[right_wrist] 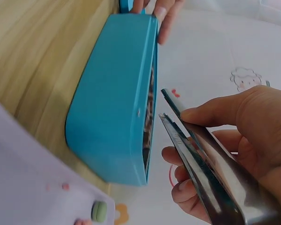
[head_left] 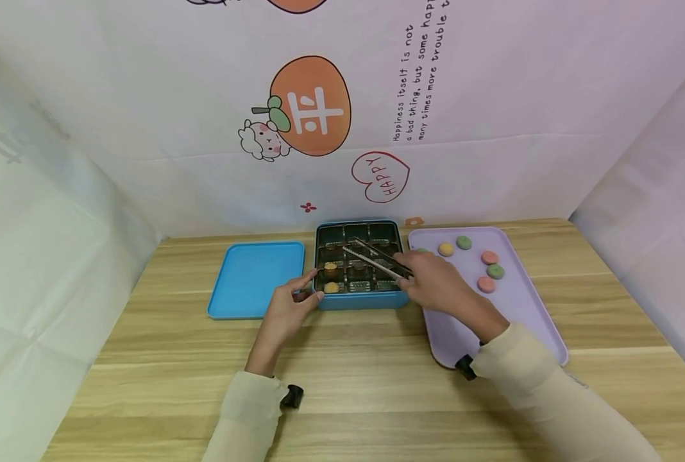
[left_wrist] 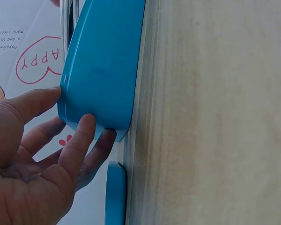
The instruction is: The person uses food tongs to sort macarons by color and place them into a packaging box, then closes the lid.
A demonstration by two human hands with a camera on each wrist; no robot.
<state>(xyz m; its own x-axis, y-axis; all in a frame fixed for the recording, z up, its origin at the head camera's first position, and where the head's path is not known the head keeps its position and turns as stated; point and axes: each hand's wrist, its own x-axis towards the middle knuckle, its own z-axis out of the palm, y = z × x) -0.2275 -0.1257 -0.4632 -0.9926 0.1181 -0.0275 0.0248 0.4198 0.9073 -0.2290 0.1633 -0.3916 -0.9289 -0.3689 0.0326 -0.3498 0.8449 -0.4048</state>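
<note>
From the head view, the open blue box (head_left: 361, 301) is the landmark. Its compartmented insert (head_left: 356, 231) is partly hidden by metal tongs (head_left: 371, 262), gripped in the right hand (head_left: 435, 279) at its right side; their arms stand apart over the cells, with nothing seen between the tips. Two yellow macarons (head_left: 331, 266) sit in cells on the box's near left; the farther cells are too dark to read surely. The left hand (head_left: 287, 312) touches the box's near left corner. Left of the box lies a blue lid (head_left: 256, 279); to its right, a lilac tray (head_left: 524, 308) bears pink macarons (head_left: 486, 285), green macarons (head_left: 495, 271) and a yellow one, one green partly hidden behind the right hand.

In the left wrist view, spread fingers and thumb touch the box's corner; how firmly, I cannot tell. The box is cut off above, its contents out of sight.

In the right wrist view, thumb and fingers pinch the tongs, tips slightly parted beside the box's opening. The contents show only as a sliver; the tray's reddish macarons are blurred or cut off.
</note>
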